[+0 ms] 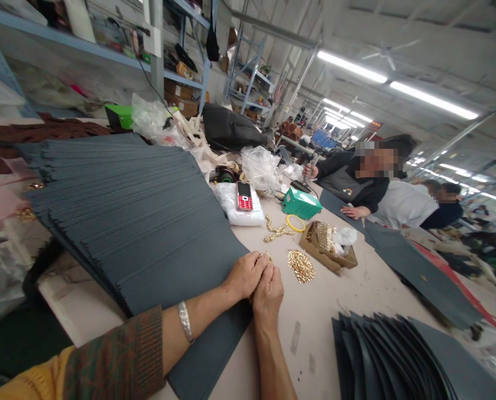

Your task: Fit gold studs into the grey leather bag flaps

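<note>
My left hand, with a silver bracelet on its wrist, is closed and pressed against my right hand, which is closed too. A bit of gold-coloured metal shows at the fingertips between them; its full shape is hidden. Both hands are over the edge of a dark grey sheet on the table. Just right of them lies a heap of small gold metal pieces. Behind it are a gold chain, a yellow ring and a cardboard box holding gold pieces and plastic wrap.
A big fanned stack of dark grey sheets covers the left side. Another stack stands at the front right. A red phone rests on a white packet, near a green box. Across the table a co-worker sits.
</note>
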### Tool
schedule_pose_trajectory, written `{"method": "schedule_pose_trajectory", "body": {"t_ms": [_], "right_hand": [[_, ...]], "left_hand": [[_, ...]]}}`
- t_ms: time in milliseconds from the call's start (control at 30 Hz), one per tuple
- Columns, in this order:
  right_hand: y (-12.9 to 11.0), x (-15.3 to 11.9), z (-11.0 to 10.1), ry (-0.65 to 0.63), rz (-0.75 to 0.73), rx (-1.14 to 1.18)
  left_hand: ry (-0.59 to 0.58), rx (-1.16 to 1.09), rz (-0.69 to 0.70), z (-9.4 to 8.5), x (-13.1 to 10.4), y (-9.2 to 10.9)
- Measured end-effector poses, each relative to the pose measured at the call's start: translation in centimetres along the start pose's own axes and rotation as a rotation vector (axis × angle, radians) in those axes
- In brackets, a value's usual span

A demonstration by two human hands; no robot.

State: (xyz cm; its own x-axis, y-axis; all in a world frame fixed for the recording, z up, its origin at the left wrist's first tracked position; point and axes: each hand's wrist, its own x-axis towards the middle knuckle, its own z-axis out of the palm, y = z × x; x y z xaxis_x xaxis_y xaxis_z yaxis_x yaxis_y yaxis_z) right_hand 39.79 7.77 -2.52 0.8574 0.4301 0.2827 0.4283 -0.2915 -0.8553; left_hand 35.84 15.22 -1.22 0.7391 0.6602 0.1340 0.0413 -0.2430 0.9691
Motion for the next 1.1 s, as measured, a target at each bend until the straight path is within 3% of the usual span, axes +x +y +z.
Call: {"method": "schedule_pose_trajectory", "body": {"t_ms": [367, 567, 833, 1100], "right_hand": [[0.01, 0.14, -0.04, 0.023, 0.027, 0.088], [-0.47, 0.38, -0.37, 0.004, 0.098, 0.092], [-0.05, 0.19, 0.09, 0.066, 0.016, 0.024], [0.45, 0.1, 0.03, 0.066, 0.033, 0.049]], "left_hand": [[0.077, 0.067, 0.045, 0.74, -0.17, 0.0], [0.024, 0.057, 0.069, 0.54, -0.39, 0.28], [-0.011, 0.112, 0.068, 0.54, -0.14, 0.1], [-0.044, 0.114, 0.06, 0.4, -0.09, -0.15]]}}
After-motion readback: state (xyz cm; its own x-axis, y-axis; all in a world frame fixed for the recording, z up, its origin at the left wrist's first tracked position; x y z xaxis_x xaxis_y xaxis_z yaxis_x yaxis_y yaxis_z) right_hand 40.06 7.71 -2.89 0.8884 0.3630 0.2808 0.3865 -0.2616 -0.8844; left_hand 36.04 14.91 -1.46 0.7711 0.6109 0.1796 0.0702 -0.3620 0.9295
